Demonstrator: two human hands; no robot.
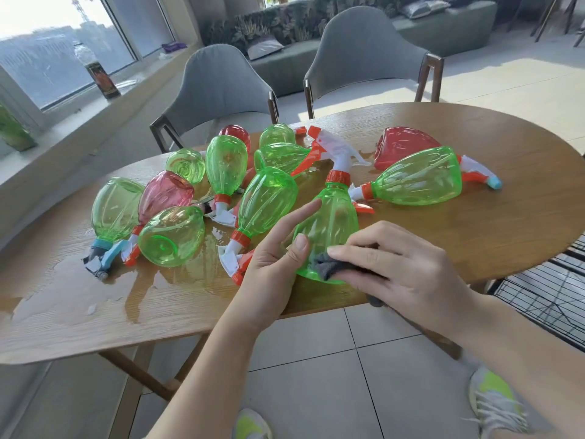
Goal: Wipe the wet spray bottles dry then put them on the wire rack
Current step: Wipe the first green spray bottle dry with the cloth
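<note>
Steadying a green spray bottle (329,223) near the table's front edge, the left hand (275,248) lays its thumb and straight fingers against the bottle's side, while the right hand (402,264) pinches a grey cloth (326,266) and presses it onto the bottle's base. This bottle is clear green ribbed plastic with an orange collar and a white trigger head pointing away from the person.

No writing can be read on any bottle. On the windowsill at far left stands a dark-labelled bottle (101,74), its print too blurred to make out.

Going left to right across the wooden table (474,242): a pile of green and pink spray bottles (177,201) lies on its side amid a puddle of water (152,280); past the held bottle lies another green bottle (418,179) with a blue nozzle tip, touching a red bottle (402,147) behind it. A black wire rack (544,296) sits low at the right, beside the table.
</note>
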